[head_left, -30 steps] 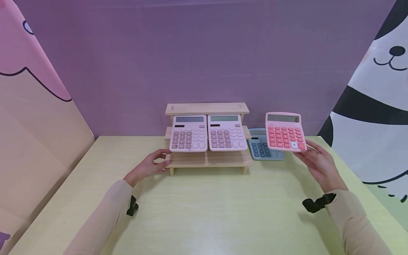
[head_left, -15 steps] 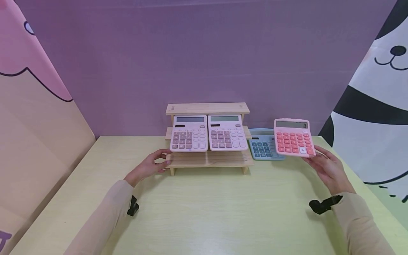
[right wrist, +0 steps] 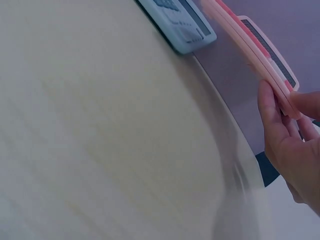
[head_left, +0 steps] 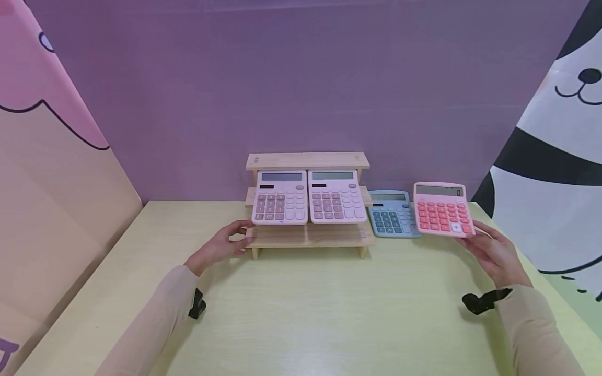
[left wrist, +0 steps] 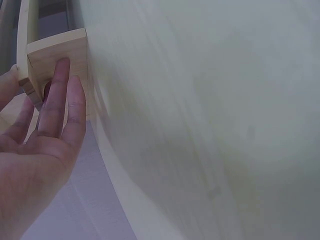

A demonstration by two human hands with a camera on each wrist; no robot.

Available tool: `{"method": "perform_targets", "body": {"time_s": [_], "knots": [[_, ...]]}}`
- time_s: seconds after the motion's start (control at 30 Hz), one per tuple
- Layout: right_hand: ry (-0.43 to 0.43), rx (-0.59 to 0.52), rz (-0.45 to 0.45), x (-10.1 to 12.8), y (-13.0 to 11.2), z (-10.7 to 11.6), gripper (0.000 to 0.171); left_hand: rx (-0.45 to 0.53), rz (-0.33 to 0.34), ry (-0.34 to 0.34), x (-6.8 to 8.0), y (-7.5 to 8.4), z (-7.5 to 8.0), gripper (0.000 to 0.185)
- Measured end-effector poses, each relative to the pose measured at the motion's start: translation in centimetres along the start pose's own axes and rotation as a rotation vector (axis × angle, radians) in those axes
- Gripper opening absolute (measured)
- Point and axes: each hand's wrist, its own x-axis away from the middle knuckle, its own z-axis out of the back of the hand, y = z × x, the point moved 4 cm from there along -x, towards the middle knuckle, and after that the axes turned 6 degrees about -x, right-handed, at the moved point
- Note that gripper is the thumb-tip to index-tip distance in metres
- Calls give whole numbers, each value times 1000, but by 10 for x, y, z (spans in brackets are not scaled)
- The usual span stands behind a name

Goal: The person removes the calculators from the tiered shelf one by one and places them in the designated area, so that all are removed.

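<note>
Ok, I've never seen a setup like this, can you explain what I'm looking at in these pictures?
No robot: just a person's left hand and right hand, bare. The wide pictures come from a camera on the head; the smaller two, from each wrist. On the table stands a wooden rack with two pale pink calculators propped on it, with a blue calculator to its right. The left hand holds the rack's left end; the right holds a pink calculator with red keys, raised off the table.
</note>
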Motion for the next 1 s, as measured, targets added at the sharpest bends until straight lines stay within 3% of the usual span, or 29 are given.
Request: {"method": "perform_targets", "body": {"time_s": [0.47,0.7,0.83,1.0], "knots": [[103,38,-9,-5,-3,21,32,1,0,3,3,2,0,49],[226,148,-62,-8,-7,32,78,0,4,8,3,3,0,49],[254,153,-72,-11,-8,36,72,4,6,8,3,4,0,49],[235,114,-86,-12,-7,37,81,2,4,8,4,4,0,49]]}}
